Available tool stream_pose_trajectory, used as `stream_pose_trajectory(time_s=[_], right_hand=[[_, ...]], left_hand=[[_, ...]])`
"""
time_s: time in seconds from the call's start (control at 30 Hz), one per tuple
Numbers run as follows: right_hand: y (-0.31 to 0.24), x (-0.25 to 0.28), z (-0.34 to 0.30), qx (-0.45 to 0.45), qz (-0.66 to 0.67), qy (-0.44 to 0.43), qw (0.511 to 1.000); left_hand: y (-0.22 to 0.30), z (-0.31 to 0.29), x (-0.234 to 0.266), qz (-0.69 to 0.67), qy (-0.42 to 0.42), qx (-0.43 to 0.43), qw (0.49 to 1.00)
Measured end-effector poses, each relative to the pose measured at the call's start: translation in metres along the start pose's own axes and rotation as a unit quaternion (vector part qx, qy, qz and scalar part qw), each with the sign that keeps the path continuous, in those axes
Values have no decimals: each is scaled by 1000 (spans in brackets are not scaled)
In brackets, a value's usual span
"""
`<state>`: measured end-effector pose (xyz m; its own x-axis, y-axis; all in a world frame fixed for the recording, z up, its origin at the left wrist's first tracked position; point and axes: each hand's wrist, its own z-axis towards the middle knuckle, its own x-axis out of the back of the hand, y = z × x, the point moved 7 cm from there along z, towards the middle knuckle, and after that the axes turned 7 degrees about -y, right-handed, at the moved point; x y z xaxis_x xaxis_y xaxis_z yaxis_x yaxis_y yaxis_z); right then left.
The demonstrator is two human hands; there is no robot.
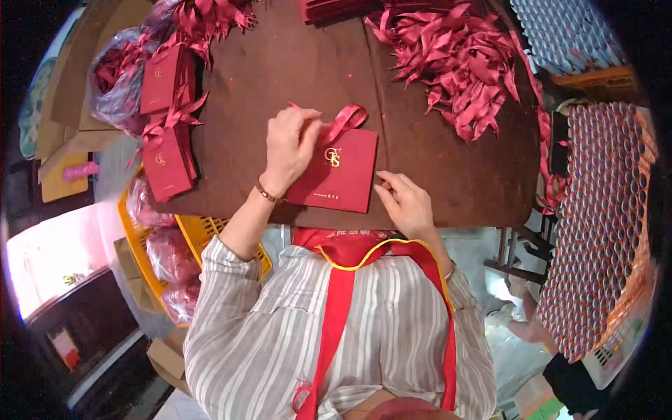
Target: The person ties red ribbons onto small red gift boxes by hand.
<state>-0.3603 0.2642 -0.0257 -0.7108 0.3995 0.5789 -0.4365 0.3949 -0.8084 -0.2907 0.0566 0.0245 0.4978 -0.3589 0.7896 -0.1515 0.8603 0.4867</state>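
Note:
In front of me on the brown-covered table (pixel 294 63) lies a flat dark-red gift bag (pixel 346 183) with gold print. A red satin ribbon (pixel 348 120) loops up from its top edge. My left hand (pixel 290 143) is over the bag's upper left part, fingers pinched closed on the ribbon, a bit of which sticks out past the fingertips. Beside the bag's right edge is my right hand (pixel 407 201), fingers loosely bent and apart, holding nothing. Its fingertips come close to that edge; whether they touch it I cannot tell.
Red bags with ribbons (pixel 168 164) are stacked at the table's left edge. A heap of red ribbons (pixel 458 70) covers the far right. Yellow crates (pixel 192 234) with wrapped bundles stand at lower left; trays of small round-ended items (pixel 602 210) stand on the right.

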Motion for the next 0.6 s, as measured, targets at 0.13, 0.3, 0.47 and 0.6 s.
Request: stream_pose_trajectory(time_s=[0.13, 0.3, 0.47, 0.6], right_hand=[[-5, 2, 2, 7, -23, 4, 1000], [-9, 10, 16, 13, -24, 20, 999], [-6, 38, 41, 27, -41, 25, 998], [-10, 33, 69, 81, -64, 17, 995]], left_hand=[[25, -6, -19, 11, -91, 24, 995], [-5, 3, 0, -90, -34, 13, 995], [-29, 10, 48, -460, -22, 183, 869], [-34, -3, 72, -638, -24, 184, 747]])
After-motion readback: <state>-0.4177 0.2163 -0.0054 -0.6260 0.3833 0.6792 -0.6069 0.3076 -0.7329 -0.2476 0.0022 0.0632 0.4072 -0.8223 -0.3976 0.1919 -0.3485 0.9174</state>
